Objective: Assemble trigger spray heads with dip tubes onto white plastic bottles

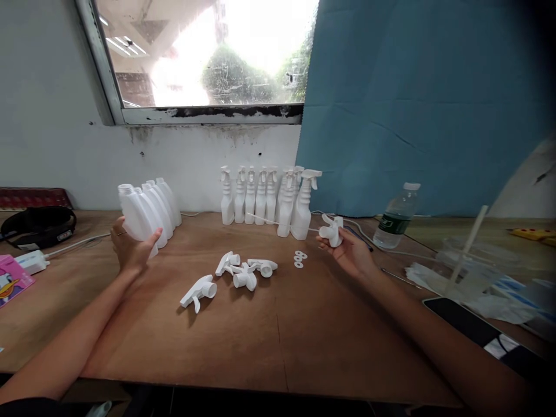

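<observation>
My left hand [130,250] grips the nearest of several open white plastic bottles [135,217] standing in a row at the left of the wooden table [269,341]. My right hand [353,250] holds a white trigger spray head [330,229] with a thin dip tube pointing left. Several loose spray heads [237,275] lie on the table between my hands. Small white washers [299,258] lie just left of my right hand. Behind them, several finished bottles with spray heads [269,200] stand against the wall.
A clear water bottle [396,217] stands right of my right hand. Plastic bags and a white tube [467,260] clutter the right side, with a dark phone [464,321] nearby. At far left are a black strap [37,223], a white adapter [32,262] and a pink packet [11,281].
</observation>
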